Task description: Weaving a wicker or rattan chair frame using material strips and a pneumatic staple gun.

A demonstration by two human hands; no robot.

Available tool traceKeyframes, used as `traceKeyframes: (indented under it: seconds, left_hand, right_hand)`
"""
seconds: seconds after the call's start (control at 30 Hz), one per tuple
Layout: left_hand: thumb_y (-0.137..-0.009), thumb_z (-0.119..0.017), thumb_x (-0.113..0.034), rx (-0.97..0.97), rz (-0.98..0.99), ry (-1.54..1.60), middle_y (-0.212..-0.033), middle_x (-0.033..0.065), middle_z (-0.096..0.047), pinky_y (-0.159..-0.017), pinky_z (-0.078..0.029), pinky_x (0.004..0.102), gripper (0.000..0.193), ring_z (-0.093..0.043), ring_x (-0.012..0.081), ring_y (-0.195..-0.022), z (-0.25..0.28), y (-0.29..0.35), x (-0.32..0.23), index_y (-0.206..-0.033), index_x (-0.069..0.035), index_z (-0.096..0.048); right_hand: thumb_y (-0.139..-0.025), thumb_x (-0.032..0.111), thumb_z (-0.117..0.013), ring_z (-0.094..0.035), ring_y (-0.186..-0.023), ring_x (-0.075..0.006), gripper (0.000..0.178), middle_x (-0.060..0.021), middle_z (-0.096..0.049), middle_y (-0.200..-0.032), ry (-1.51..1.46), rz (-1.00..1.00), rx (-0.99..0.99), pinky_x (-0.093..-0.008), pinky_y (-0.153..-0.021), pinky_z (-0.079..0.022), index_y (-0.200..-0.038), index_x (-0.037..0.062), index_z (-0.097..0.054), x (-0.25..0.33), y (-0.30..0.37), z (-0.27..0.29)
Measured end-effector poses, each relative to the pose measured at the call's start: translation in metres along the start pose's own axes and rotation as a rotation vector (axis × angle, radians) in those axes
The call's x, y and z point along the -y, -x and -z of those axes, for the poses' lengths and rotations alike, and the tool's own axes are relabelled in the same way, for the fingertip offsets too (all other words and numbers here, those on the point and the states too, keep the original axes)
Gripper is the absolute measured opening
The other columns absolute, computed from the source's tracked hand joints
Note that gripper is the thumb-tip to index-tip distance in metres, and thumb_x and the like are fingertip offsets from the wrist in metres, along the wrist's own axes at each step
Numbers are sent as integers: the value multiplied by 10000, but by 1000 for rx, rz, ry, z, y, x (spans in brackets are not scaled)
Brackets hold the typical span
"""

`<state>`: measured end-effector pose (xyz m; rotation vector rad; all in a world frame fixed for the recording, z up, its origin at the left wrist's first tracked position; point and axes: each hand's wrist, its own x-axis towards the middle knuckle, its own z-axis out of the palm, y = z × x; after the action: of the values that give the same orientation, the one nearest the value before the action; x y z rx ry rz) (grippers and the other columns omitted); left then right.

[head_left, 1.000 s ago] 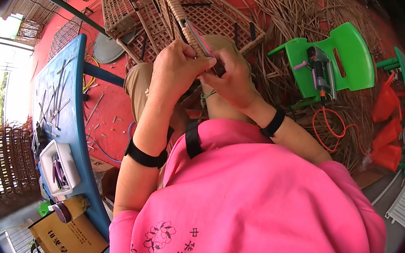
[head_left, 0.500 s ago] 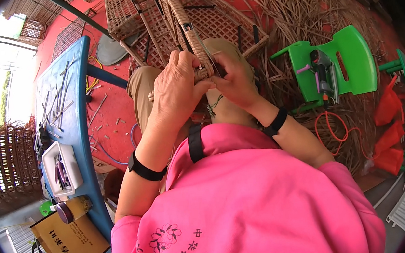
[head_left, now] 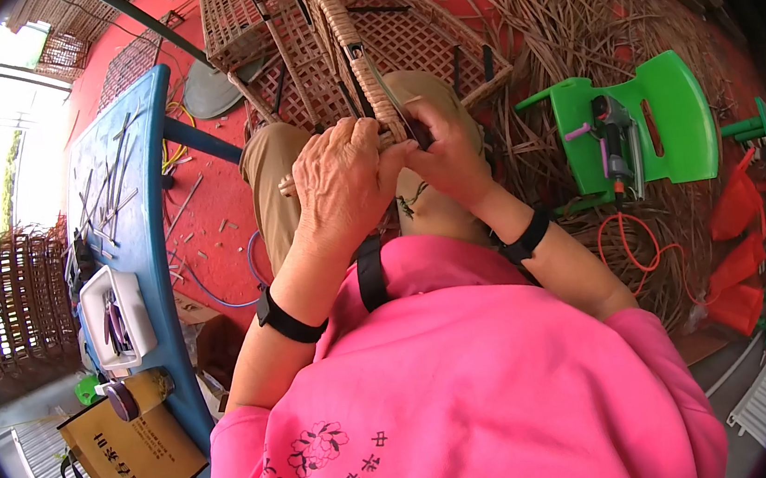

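A wicker frame with a bar [head_left: 338, 29] wrapped in tan strips stands between my knees. Its near end reaches both hands. My left hand [head_left: 339, 176] is closed over that end from the left, its fingers bent and hiding much of it. From the right, my right hand [head_left: 451, 155] grips the same end, fingers curled against the wrapping. The two thumbs nearly meet there. A thin strip runs along the bar's right side down to my right hand. Beyond lies the frame's open lattice panel [head_left: 414, 44]. Dark green cord hangs below my hands.
On the left, a blue table [head_left: 147, 254] bears loose strips, a white tray [head_left: 92, 316] of tools and a jar [head_left: 147, 392]. At right, a power tool [head_left: 613, 135] with an orange hose lies on a green chair [head_left: 680, 133]. Dry strips [head_left: 558, 43] litter the red floor.
My left hand has come down slightly toward me and now covers more of the bar's end. My right hand stays at the same place on the bar.
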<state>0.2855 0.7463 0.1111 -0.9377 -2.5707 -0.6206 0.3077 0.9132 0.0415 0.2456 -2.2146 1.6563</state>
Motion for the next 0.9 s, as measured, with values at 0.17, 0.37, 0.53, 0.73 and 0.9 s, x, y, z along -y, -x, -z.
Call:
traceKeyframes:
  seconds: [0.17,0.37,0.53,0.73,0.9]
  left_hand:
    - [-885,-742,-393,36,19,15,-751,120,-581,-683,-485,455,382,-641,341,-744,2,-1,0,-810,-55,-582]
    - [-878,-760,-378,44,74,84,-715,121,-537,-642,-430,452,386,-592,340,-700,5,-3,-2,-799,-36,-600]
    - [-961,-680,-328,64,177,130,-756,146,-590,-641,-443,461,359,-617,367,-717,6,-7,-2,-793,-26,-582]
    - [-988,-654,-305,127,148,205,-781,144,-618,-659,-466,458,301,-635,366,-737,12,-11,4,-859,-34,-637]
    - [-908,-725,-378,128,3,102,-808,115,-618,-704,-489,469,338,-646,350,-777,15,-6,6,-883,-58,-619]
  right_hand:
    - [-840,-5,-722,-613,-976,-198,364,-106,-587,-1126,-246,-53,-65,-313,-876,-510,-1191,-18,-628,-2,4,-11]
    - [-849,-22,-729,-578,-1006,-135,354,-67,-538,-1168,-373,-108,12,-265,-877,-498,-1189,-22,-631,-17,2,-9]
    - [-826,35,-821,-579,-1061,-117,384,-49,-553,-1190,-480,-175,104,-263,-896,-499,-1172,-7,-659,-23,0,-6]
    - [-844,156,-852,-603,-1052,-148,421,-65,-594,-1172,-373,-158,141,-287,-913,-500,-1182,-6,-661,-18,2,-2]
    - [-892,168,-792,-624,-1013,-218,382,-105,-627,-1128,-58,35,91,-317,-883,-498,-1195,-16,-648,-10,3,3]
